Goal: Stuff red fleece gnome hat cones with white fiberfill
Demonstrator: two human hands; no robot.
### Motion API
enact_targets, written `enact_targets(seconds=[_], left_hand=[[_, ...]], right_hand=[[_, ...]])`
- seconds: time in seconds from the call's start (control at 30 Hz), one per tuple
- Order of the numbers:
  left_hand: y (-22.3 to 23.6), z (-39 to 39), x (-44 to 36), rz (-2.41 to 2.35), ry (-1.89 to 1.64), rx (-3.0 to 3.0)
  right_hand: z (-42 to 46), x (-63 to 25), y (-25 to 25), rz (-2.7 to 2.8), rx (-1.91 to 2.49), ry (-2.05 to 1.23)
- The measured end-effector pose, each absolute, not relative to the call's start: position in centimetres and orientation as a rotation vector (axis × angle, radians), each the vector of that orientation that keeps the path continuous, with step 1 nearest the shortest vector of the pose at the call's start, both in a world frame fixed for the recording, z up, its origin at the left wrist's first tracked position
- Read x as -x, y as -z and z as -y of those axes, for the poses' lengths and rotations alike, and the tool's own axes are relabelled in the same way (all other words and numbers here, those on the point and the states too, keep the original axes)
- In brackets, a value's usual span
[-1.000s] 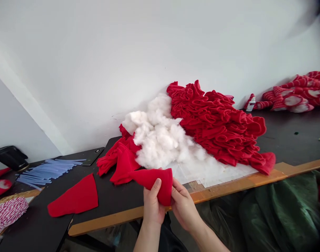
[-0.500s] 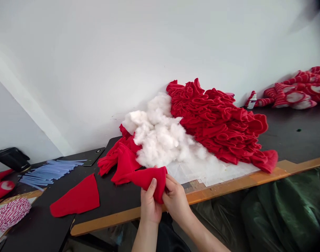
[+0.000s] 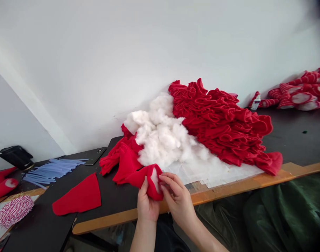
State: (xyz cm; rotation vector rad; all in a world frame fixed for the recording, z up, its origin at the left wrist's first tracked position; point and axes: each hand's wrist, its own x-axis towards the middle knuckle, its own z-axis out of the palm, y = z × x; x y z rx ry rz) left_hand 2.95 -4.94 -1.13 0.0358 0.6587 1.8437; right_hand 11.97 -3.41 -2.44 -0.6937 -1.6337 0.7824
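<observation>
White walls (image 3: 149,45) rise behind a long black-topped table (image 3: 293,140) with a wooden front edge (image 3: 236,190), and a green cloth (image 3: 280,210) hangs in folds below it. One large heap of red fleece pieces (image 3: 217,122), too many to count, leans against the wall beside one heap of white stuffing (image 3: 160,136), which rests on clear plastic sheets (image 3: 212,173). Farther right lies a pile of red-and-white striped stockings (image 3: 299,94), also beyond counting, with one small bottle (image 3: 256,102) beside it. To the left are dozens of blue sticks (image 3: 48,171), one black tablet (image 3: 95,155), one black gadget (image 3: 15,156), one ball of red-and-white twine (image 3: 14,211), one flat red fleece piece (image 3: 77,196) and two red shapes (image 3: 2,185). Just in front of the stuffing, one red fleece cone (image 3: 152,187) sits between the hands, above the table's edge, with a tuft of white stuffing (image 3: 154,178) showing at its mouth. It looks light, soft and floppy, so it is best held near the mouth. The left hand (image 3: 148,204) closes on its outside, while the right hand (image 3: 178,197) curls narrowly around the rim.
</observation>
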Motion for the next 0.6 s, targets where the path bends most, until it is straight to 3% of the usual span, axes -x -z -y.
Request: enact_targets(seconds=[0.6], left_hand=[[1.1, 5.3, -2.7, -0.638, -1.875, -0.089]], right_hand=[[3.5, -12.3, 3.5, 1.783, 0.629, -0.718]])
